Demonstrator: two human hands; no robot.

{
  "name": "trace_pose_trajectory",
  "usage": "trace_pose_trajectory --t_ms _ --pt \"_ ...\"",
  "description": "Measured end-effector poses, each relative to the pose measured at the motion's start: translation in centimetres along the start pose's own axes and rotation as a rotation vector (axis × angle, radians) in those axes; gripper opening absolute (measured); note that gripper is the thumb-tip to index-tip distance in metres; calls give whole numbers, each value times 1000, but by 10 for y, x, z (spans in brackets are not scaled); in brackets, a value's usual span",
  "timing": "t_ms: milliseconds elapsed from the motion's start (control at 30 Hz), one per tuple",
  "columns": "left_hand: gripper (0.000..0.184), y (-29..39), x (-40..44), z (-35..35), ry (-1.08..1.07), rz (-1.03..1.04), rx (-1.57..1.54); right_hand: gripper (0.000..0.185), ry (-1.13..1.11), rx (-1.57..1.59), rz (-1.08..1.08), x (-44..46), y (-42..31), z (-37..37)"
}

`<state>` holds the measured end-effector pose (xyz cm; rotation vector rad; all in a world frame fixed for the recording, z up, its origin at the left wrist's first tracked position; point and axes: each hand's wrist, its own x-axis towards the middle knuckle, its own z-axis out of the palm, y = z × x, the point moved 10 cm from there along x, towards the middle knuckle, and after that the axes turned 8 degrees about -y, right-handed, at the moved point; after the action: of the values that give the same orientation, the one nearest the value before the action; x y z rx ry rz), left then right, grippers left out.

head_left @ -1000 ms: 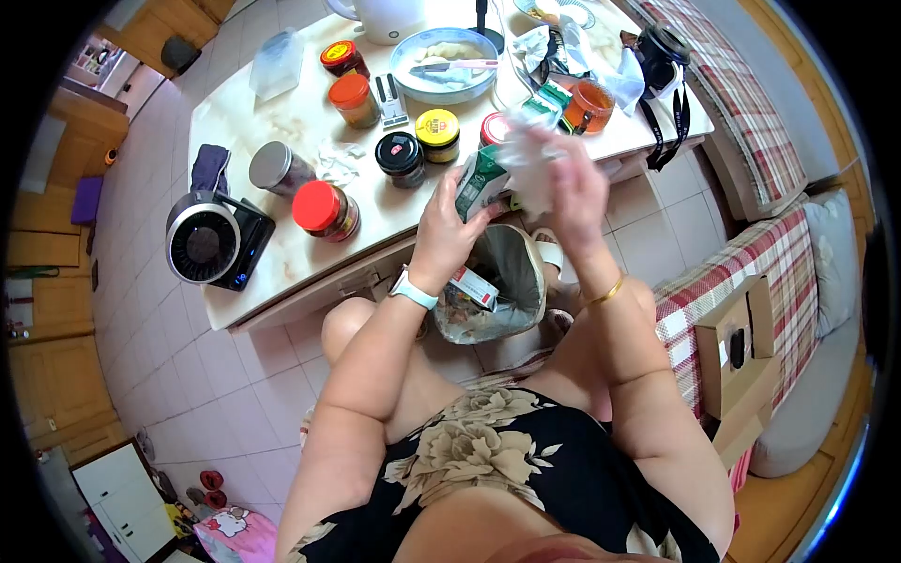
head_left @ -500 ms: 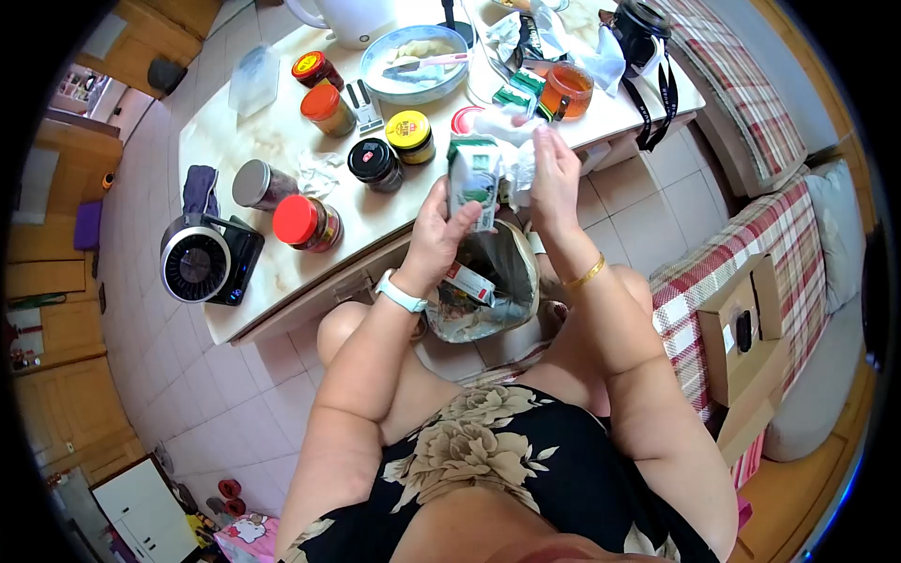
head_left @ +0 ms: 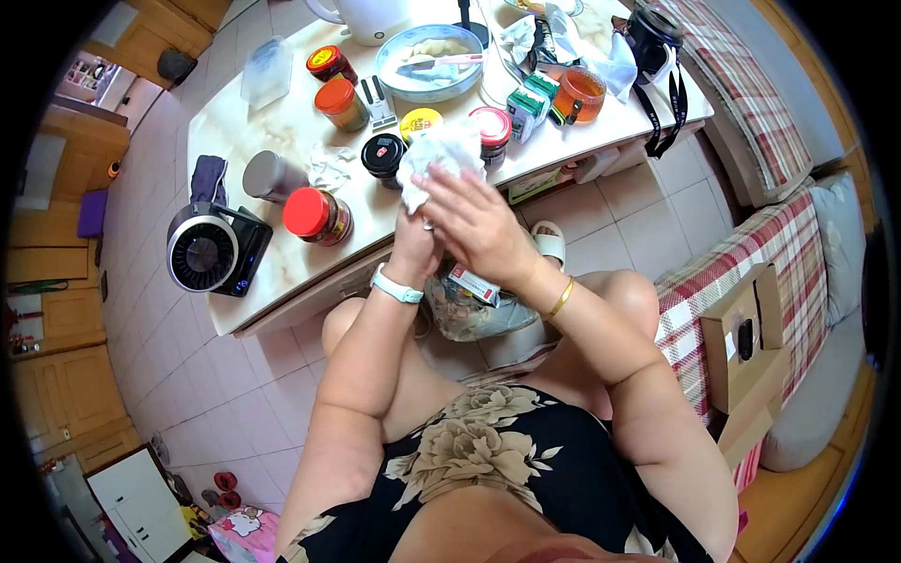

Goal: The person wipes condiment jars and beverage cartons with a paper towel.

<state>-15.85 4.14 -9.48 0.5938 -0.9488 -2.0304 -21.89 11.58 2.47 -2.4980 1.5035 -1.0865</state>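
Observation:
A crumpled white tissue (head_left: 446,155) is between my hands, above the front edge of the table. My right hand (head_left: 483,230) lies across it with the fingers stretched out. Behind and below is my left hand (head_left: 416,246), raised against the tissue; its fingers are hidden by the tissue and my right hand. Just beyond stand a black-lidded jar (head_left: 383,158), a yellow-lidded jar (head_left: 420,122) partly covered by the tissue, and a red-lidded jar (head_left: 492,131). Below my hands is a lined waste bin (head_left: 479,321) with a white and red box (head_left: 474,284) in it.
On the table (head_left: 235,141) are a bowl with a knife (head_left: 427,83), green and white packs (head_left: 527,111), a glass of amber drink (head_left: 580,94), a camera (head_left: 654,38), another red-lidded jar (head_left: 317,216) and a small fan (head_left: 204,253). An open cardboard box (head_left: 727,375) is on the sofa.
The green and white tissue pack is gone from my left hand. My right hand has moved left and down, bringing the tissue over to my left hand. The view has shifted slightly.

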Motion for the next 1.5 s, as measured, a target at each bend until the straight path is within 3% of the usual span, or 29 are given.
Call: trace_pose_trajectory --t_ms 67,200,300,400,433,467,533,600,700,767,800,867,933,967,1000,1033,1100,1133,1200,1267,1300,1367,1400,1467,1500 --pt "60 -9 5 17 -112 54 70 39 31 -5 69 9 18 -18" --pt "55 -22 -4 37 -156 -94 137 37 193 61 164 4 42 -33" --pt "47 -14 4 19 -71 38 -16 39 181 142 132 -6 20 -11" --pt "49 11 1 16 -160 118 136 45 135 214 101 -15 -6 3" --pt "55 3 3 18 -181 55 -126 49 159 242 87 -12 -5 -3" --pt "55 1 3 20 -182 55 -125 49 161 242 87 -8 -1 -6" --pt "60 6 1 33 -186 126 92 50 298 269 193 -9 21 -21" --pt "71 -7 -1 46 -232 -1 130 55 335 375 337 -12 48 -25" --pt "66 -5 -1 50 -277 31 214 58 400 1004 451 -19 83 -14" --pt "62 -32 -10 49 -332 -317 -127 45 335 1268 570 -26 95 -1" --pt "62 -31 -11 53 -332 -317 -127 41 326 1396 605 -27 98 5" --pt "59 -30 -12 60 -280 -340 -145 33 382 1407 623 -28 102 4" --pt "56 -33 -9 65 -332 -324 -125 33 401 1030 611 -32 115 -9" --pt "56 -24 -4 65 -323 -182 109 34 462 837 618 -36 117 -18" --pt "57 -13 -1 68 -309 -37 342 34 459 837 618 -36 116 -18" --pt "65 -9 2 72 -345 83 345 33 459 843 632 -37 117 -19" --pt "69 -11 -3 70 -303 108 414 39 445 791 585 -30 113 -19" --pt "74 -8 -5 67 -261 132 485 39 444 792 585 -30 113 -21" --pt "83 -6 -4 62 -250 114 469 41 318 1193 805 -37 119 6" --pt "87 13 -8 72 -283 262 685 46 456 1247 914 -50 130 2" --pt "83 27 -10 76 -245 319 845 48 596 1210 873 -52 136 -15" --pt "79 28 -9 73 -232 268 792 52 751 1156 706 -52 131 -50" --pt "74 26 -7 70 -221 216 740 48 713 1152 626 -46 120 -60" --pt "71 25 -5 64 -185 185 789 39 386 780 321 -21 86 -71" --pt "72 27 -4 67 -216 267 892 33 210 536 199 -8 67 -62"
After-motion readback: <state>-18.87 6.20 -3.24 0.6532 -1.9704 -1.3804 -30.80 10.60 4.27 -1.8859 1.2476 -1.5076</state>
